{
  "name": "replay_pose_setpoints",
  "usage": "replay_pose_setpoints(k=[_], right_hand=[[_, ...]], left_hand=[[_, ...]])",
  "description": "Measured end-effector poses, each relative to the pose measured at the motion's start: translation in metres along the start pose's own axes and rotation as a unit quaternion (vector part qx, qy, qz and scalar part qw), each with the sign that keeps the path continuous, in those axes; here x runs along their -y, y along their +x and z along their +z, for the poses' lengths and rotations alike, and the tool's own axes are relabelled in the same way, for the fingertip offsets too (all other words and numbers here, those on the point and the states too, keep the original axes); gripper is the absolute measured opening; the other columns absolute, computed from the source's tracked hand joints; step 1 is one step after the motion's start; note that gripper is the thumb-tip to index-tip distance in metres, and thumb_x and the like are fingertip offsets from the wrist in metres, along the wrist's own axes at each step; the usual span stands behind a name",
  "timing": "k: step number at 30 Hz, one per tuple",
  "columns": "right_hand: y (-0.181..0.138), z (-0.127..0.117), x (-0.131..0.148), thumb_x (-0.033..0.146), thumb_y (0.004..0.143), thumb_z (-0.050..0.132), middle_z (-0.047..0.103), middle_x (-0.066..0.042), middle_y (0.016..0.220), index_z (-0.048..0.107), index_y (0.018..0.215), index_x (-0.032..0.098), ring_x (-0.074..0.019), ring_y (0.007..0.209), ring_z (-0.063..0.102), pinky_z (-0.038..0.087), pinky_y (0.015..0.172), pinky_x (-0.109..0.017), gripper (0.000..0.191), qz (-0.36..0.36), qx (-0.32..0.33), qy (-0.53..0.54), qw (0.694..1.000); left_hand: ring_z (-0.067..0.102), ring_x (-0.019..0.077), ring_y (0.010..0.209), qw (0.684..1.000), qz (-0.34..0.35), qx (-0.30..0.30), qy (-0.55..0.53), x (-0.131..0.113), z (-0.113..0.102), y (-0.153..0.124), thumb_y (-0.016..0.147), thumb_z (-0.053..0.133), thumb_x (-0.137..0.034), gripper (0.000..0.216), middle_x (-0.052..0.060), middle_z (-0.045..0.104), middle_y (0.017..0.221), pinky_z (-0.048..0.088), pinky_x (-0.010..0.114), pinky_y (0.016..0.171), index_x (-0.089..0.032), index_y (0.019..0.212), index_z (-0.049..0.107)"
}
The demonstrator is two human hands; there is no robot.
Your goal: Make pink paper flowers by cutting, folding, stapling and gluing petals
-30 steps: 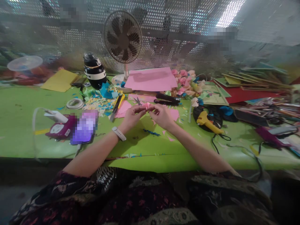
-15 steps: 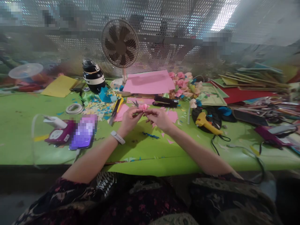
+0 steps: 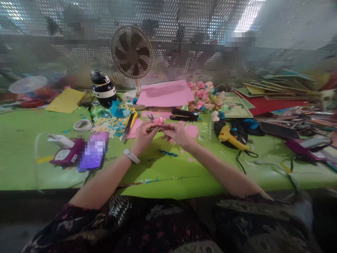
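Note:
A small pink paper flower [image 3: 159,121] is held up over the green table. My left hand [image 3: 144,136] is closed, pinching its base between thumb and fingers. From the other side my right hand [image 3: 178,135] meets it, thumb and fingertips pressed together at the same base; the exact grip there is too small to make out. Beneath the hands lies a dark blue twisted strip [image 3: 168,153]. Pink paper pieces [image 3: 134,128] rest beside my left hand, and a yellow box cutter [image 3: 129,126] lies next to them. A black stapler [image 3: 183,115] sits just beyond my right hand.
Behind stand a fan [image 3: 133,54], a black bottle [image 3: 104,89], pink sheets [image 3: 165,94] and a heap of paper flowers [image 3: 204,95]. To the right is a yellow glue gun [image 3: 233,138] with its cord. A phone [image 3: 93,154] and tape roll [image 3: 83,125] lie left.
The view has shifted slightly. Both hands keep nearly the same pose at the flower, with only a small shift of the fingers.

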State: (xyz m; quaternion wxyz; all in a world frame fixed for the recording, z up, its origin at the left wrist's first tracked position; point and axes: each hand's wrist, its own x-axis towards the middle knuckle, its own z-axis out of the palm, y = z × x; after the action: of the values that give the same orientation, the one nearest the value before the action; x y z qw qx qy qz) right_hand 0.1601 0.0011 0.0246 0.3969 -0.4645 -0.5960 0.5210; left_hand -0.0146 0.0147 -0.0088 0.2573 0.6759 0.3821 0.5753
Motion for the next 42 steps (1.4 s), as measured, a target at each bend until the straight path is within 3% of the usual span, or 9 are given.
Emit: replay_pose_setpoints(k=[4,11,19,25,29,34,42], right_hand=[[0.000,0.000,0.001,0.012,0.086,0.063,0.075,-0.009,0.099,0.070,0.110,0.015,-0.0119,0.068,0.070,0.057,0.054,-0.022,0.024,0.016,0.000,0.008,1.000],[-0.003,0.000,0.005,0.012,0.086,0.063,0.074,-0.005,0.083,0.070,0.105,0.015,-0.0104,0.066,0.069,0.054,0.051,-0.018,0.021,0.002,0.022,0.021,1.000],[-0.005,0.001,0.008,0.010,0.084,0.064,0.076,-0.005,0.094,0.070,0.105,0.016,-0.0088,0.064,0.069,0.055,0.053,-0.018,0.023,0.023,0.026,0.051,0.998],[-0.005,-0.002,0.008,0.014,0.086,0.064,0.077,-0.006,0.092,0.071,0.107,0.016,-0.0081,0.066,0.069,0.055,0.057,-0.018,0.022,0.046,0.044,0.087,0.994],[-0.003,-0.004,0.000,0.020,0.087,0.065,0.075,-0.007,0.092,0.071,0.106,0.017,-0.0106,0.065,0.068,0.053,0.048,-0.019,0.020,-0.010,0.017,0.003,1.000],[-0.005,-0.006,-0.002,0.036,0.088,0.065,0.071,-0.004,0.082,0.069,0.096,0.016,-0.0115,0.059,0.063,0.055,0.052,-0.025,0.022,-0.134,-0.040,-0.118,0.983],[-0.014,-0.013,0.014,0.067,0.097,0.038,0.056,0.000,0.056,0.051,0.071,0.021,-0.0127,0.053,0.057,0.041,0.054,-0.025,0.054,-0.205,-0.119,-0.278,0.931]], left_hand=[[0.066,0.0204,0.091,1.000,-0.016,0.000,-0.016,0.002,0.000,-0.001,0.085,0.070,-0.040,0.025,0.011,0.068,0.097,0.057,0.030,0.069,-0.017,0.091,0.076],[0.066,0.0193,0.092,1.000,-0.009,0.007,-0.014,0.001,0.001,-0.001,0.086,0.070,-0.038,0.022,0.010,0.069,0.099,0.057,0.027,0.065,-0.019,0.094,0.077],[0.066,0.0201,0.095,1.000,0.000,0.012,-0.010,0.005,0.000,-0.001,0.087,0.068,-0.034,0.019,0.010,0.070,0.100,0.058,0.032,0.075,-0.019,0.094,0.076],[0.066,0.0210,0.097,1.000,0.004,0.002,-0.018,0.002,0.000,-0.002,0.086,0.069,-0.037,0.021,0.011,0.069,0.101,0.059,0.030,0.069,-0.019,0.093,0.075],[0.065,0.0209,0.096,1.000,-0.006,0.000,-0.021,0.000,0.001,-0.002,0.085,0.069,-0.036,0.020,0.011,0.067,0.102,0.058,0.026,0.063,-0.018,0.093,0.075],[0.065,0.0209,0.094,0.999,-0.017,0.010,-0.032,0.004,0.001,-0.002,0.085,0.069,-0.035,0.019,0.011,0.066,0.100,0.058,0.027,0.063,-0.018,0.092,0.075],[0.064,0.0193,0.087,1.000,0.002,0.022,-0.004,0.001,0.001,-0.001,0.086,0.068,-0.034,0.016,0.009,0.069,0.093,0.054,0.027,0.059,-0.019,0.089,0.074]])
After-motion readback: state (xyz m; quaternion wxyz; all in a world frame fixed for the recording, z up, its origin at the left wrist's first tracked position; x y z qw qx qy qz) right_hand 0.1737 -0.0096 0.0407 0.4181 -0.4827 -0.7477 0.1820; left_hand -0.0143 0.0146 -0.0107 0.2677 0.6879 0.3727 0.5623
